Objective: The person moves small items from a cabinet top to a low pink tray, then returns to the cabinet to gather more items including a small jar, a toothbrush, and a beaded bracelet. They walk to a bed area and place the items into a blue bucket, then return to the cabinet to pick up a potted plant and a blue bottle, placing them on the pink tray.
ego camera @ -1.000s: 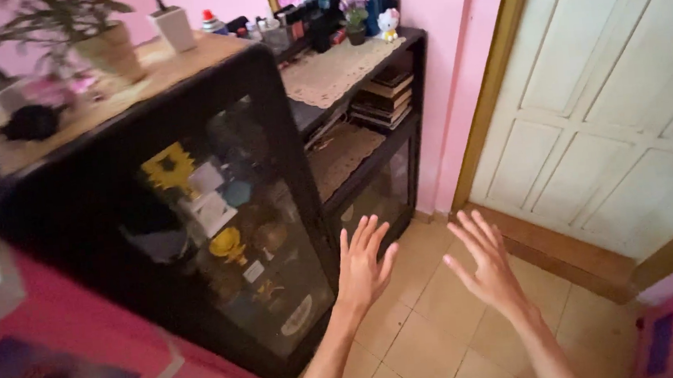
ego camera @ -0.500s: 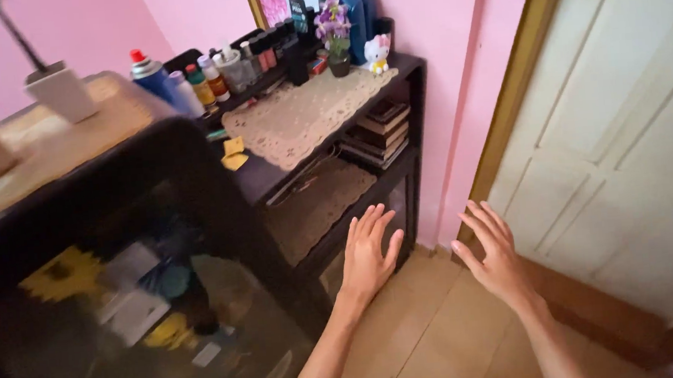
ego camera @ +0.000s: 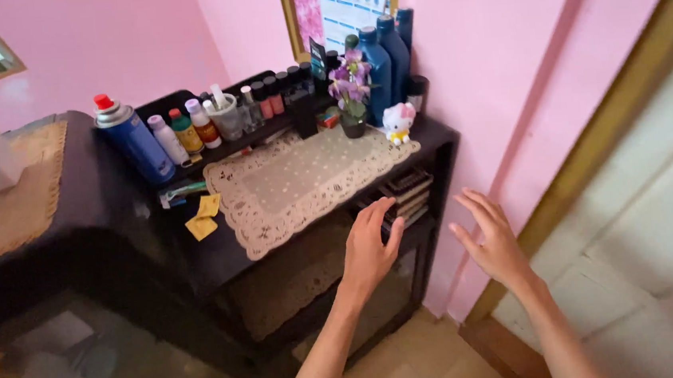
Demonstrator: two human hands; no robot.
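My left hand [ego camera: 371,246] is stretched out, fingers apart and empty, in front of the dark shelf unit [ego camera: 436,137], near its front edge below the cream lace mat [ego camera: 296,184]. My right hand [ego camera: 491,241] is also open and empty, held in the air to the right of the unit, in front of the pink wall [ego camera: 519,63]. Neither hand touches anything. Stacked books [ego camera: 407,191] lie on the lower shelf just beyond my left fingertips.
On top stand a blue spray can [ego camera: 135,147], several small bottles [ego camera: 188,130], a purple flower pot [ego camera: 351,92], a white cat figurine [ego camera: 398,122] and tall blue bottles [ego camera: 386,57]. Yellow packets [ego camera: 204,217] lie left of the mat. A white door [ego camera: 668,235] is at right.
The view has tilted up and swung right, from the glass-fronted cabinet to the shelf top. Both hands rose with it and stayed open.
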